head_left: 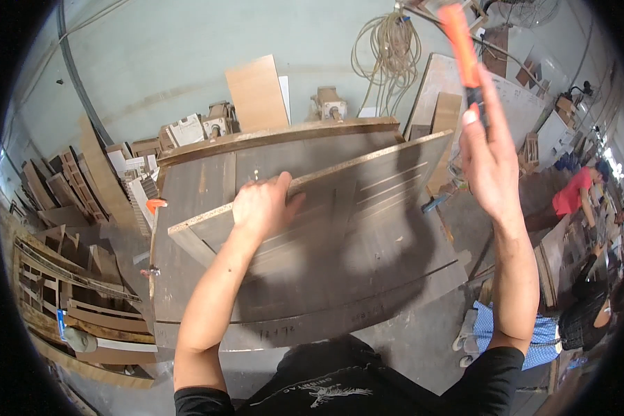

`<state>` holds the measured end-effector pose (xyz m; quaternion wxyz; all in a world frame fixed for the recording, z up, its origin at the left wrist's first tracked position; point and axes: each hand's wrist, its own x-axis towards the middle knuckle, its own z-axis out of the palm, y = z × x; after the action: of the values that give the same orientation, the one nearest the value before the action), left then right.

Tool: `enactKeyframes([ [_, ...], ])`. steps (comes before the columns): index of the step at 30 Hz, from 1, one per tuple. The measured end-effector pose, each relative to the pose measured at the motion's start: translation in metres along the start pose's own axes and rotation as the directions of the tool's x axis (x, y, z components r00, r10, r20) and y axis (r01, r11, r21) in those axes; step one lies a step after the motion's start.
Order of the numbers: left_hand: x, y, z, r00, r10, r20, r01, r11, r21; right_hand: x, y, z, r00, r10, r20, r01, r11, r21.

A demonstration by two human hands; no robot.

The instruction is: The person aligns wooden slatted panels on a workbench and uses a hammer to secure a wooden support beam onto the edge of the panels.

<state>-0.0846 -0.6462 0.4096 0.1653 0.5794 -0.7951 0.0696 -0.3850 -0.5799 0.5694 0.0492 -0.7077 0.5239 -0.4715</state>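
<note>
Stacked wood offcuts [69, 187] crowd the concrete floor on the left, beside a dark brown workbench [208, 277]. The left hand [260, 202] curls its fingers over the upper edge of a dark grooved wooden panel [367, 187], which stands tilted up off the bench, its pale raw edge on top. A coiled hose [387, 55] hangs on the grey wall. The right hand [489, 156], raised high, is wrapped around an orange-handled tool [461, 45].
</note>
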Motion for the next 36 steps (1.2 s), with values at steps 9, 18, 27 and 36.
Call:
enactKeyframes([
  [9,0.002,-0.003,0.0,1.0,0.019,0.001,-0.019,1.0,0.0,-0.035,0.062,0.023,0.82,0.128,0.558,-0.017,0.98,-0.2],
  [18,0.006,0.01,-0.009,0.997,-0.017,0.073,0.015,0.999,0.033,-0.206,0.212,0.058,0.76,0.647,0.06,-0.633,0.717,0.291],
  [27,0.011,0.011,-0.011,0.988,-0.05,0.148,0.05,0.999,0.006,-0.33,0.326,0.127,0.565,0.825,0.021,-0.776,0.539,-0.327],
  [36,-0.013,-0.053,-0.018,0.965,-0.241,0.103,0.209,0.946,0.248,-0.339,0.235,0.212,0.832,0.543,0.111,-0.554,0.809,0.195],
])
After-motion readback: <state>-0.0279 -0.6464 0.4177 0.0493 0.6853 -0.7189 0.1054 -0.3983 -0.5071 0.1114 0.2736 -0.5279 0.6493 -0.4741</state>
